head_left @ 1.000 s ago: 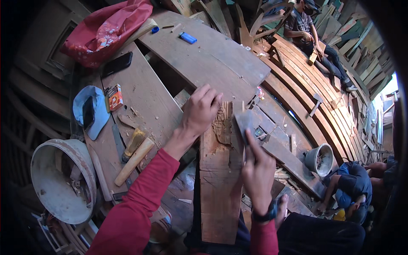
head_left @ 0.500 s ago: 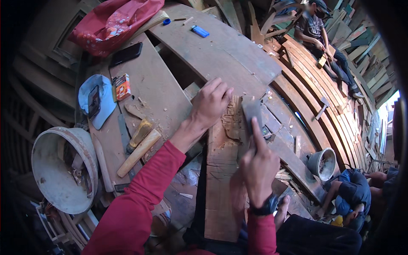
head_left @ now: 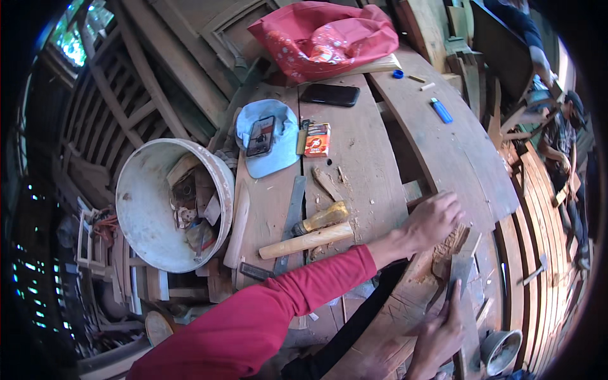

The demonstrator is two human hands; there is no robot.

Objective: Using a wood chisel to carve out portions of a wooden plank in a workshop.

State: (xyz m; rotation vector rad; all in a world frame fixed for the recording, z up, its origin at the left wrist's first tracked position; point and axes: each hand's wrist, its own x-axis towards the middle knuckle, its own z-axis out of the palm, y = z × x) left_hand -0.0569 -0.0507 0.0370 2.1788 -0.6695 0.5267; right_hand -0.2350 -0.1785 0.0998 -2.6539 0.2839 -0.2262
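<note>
My left hand (head_left: 434, 221) lies flat on a curved wooden plank (head_left: 411, 297), fingers spread, just beside a rough chipped patch (head_left: 451, 244) in the wood. My right hand (head_left: 440, 335) comes in from the lower edge and grips a flat grey metal chisel blade (head_left: 460, 269). The blade's upper end sits against the chipped patch. Both arms wear red sleeves. The two hands are about a hand's width apart, with the left one above.
On the boards to the left lie a wooden-handled mallet (head_left: 307, 240), a yellow-handled tool (head_left: 323, 217) and a long metal strip (head_left: 290, 218). There are also a white bucket (head_left: 136, 209) of scraps, a blue cap (head_left: 278, 149), a black phone (head_left: 329, 95), a red bag (head_left: 329, 35) and a seated person (head_left: 563, 149).
The view has swung left, so both hands now sit at the right of the picture. The left hand stays on the plank and the right hand still grips the blade.
</note>
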